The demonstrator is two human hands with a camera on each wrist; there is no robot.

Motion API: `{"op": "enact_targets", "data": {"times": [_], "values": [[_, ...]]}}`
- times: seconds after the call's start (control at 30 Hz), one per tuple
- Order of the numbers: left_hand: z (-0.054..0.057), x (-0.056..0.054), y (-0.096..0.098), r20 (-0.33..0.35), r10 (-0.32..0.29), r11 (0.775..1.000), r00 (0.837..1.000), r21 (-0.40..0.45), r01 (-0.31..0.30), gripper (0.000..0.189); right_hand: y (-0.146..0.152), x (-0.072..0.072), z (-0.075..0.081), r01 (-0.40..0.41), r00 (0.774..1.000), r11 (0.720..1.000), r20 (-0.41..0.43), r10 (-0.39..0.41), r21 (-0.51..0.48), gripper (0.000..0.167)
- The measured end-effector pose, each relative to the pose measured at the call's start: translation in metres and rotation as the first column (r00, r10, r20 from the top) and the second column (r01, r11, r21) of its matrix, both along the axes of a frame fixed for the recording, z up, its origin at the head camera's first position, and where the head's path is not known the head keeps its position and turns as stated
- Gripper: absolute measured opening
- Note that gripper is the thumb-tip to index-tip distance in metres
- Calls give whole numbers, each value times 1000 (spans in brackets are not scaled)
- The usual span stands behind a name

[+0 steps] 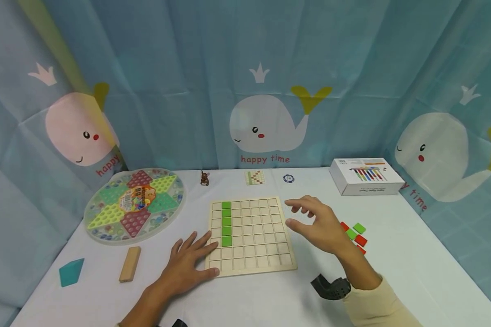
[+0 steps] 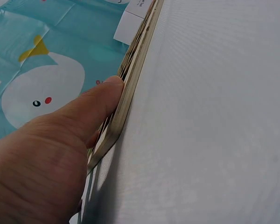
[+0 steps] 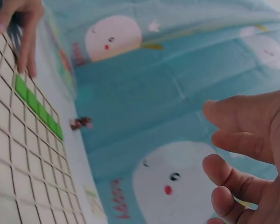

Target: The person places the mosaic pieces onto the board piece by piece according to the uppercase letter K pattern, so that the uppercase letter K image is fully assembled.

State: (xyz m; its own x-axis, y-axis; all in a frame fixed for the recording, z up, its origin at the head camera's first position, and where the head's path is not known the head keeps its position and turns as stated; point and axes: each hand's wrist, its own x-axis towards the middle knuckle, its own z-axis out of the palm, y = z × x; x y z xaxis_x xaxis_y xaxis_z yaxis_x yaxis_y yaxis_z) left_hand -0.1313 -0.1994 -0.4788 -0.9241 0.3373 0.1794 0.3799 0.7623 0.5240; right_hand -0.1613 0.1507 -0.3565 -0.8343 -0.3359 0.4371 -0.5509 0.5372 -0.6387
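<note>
A light wooden grid board [image 1: 262, 247] lies flat on the white table, with several green square tiles [image 1: 227, 221] in a line down its second column from the left. My left hand [image 1: 184, 269] rests at the board's lower left edge, fingers spread; in the left wrist view the thumb [image 2: 95, 105] touches the rim. Over the board's right edge hovers my right hand [image 1: 321, 225], its fingers loosely bent and apart from the thumb. Nothing sits between those fingers in the right wrist view. Loose red and green tiles [image 1: 359, 228] lie beyond the right wrist, which partly hides them.
At the back left lies a round Chinese checkers board [image 1: 106, 195]. A wooden block [image 1: 130, 264] and a teal block [image 1: 71, 272] are on the left. Along the back stand a small brown figurine [image 1: 204, 178], a patterned card [image 1: 255, 177], a round chip [image 1: 288, 179] and a white box [image 1: 364, 179].
</note>
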Motion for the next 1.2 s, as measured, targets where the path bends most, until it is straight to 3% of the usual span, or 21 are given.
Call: {"op": "enact_targets", "data": {"times": [0.2, 0.37, 0.53, 0.6, 0.73, 0.83, 0.97, 1.13, 1.2], "values": [[0, 0, 0, -2, -4, 1000, 1000, 3, 4, 71, 35, 5, 0, 77, 993, 997, -89, -76, 10, 40], [0, -1, 2, 3, -15, 1000, 1000, -1, 15, 71, 65, 11, -4, 199, 977, 979, -81, -195, 40, 42], [1, -1, 1, -5, -14, 1000, 1000, -6, 14, 71, 93, 12, -18, 283, 959, 956, -57, -279, 75, 43], [2, 0, 1, -8, -12, 1000, 1000, -4, 12, 71, 104, 10, -26, 294, 956, 953, -36, -292, 67, 44], [1, 0, 1, -4, -8, 1000, 1000, 2, 8, 71, 137, -3, -58, 335, 942, 941, 2, -335, 59, 46], [0, 1, 1, 0, -5, 1000, 1000, 6, 5, 71, 163, -17, -90, 391, 919, 915, 18, -394, 106, 46], [0, 1, 0, -2, -3, 1000, 1000, 1, 3, 71, 179, -23, -112, 450, 878, 873, 88, -471, 189, 51], [2, 0, 1, 7, 4, 1000, 1000, -7, -4, 71, 168, -11, -99, 447, 835, 868, 247, -492, 217, 57], [2, 0, 2, 0, 4, 1000, 1000, -8, -4, 71, 162, -6, -93, 426, 836, 874, 267, -478, 232, 55]]}}
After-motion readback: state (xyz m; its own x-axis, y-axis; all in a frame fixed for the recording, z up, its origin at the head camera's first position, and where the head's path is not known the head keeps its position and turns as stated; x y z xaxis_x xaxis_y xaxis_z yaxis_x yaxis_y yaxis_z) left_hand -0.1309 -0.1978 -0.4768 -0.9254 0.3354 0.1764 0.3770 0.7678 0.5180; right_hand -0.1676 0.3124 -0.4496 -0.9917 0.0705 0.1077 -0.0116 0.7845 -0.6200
